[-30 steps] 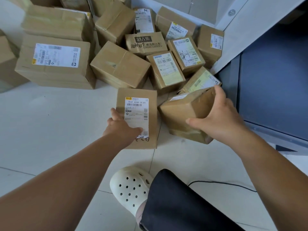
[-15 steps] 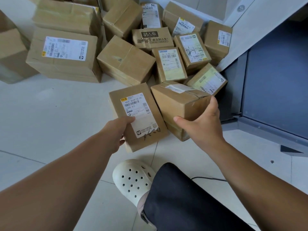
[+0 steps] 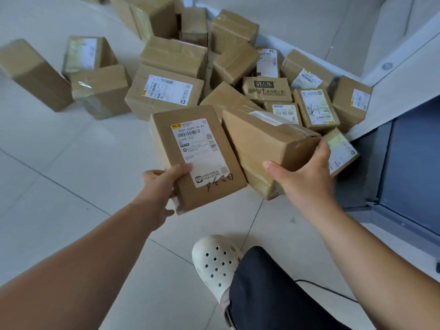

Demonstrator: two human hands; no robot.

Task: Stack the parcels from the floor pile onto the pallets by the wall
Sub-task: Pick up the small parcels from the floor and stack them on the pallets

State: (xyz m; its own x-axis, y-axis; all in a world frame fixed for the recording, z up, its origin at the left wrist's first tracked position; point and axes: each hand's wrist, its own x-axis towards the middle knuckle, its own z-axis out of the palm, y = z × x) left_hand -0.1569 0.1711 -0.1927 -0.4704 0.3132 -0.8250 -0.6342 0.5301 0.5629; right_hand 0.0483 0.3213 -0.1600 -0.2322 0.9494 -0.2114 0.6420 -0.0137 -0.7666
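Lifted off the tiles (image 3: pixel 71 163) now: my left hand (image 3: pixel 157 186) grips a flat labelled box (image 3: pixel 197 158), my right hand (image 3: pixel 302 177) a taped carton (image 3: pixel 264 144).

Left hand (image 3: pixel 159 186) gripping a flat labelled parcel (image 3: pixel 197 158), right hand (image 3: pixel 307 177) gripping a plain brown box (image 3: pixel 266 144) just right of that parcel, parcel pile (image 3: pixel 171 91) on the floor behind it, white clog (image 3: pixel 215 263) below it

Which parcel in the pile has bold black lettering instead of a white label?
The crumpled parcel mid-pile, just beyond the box in the right hand; most neighbours carry white labels.
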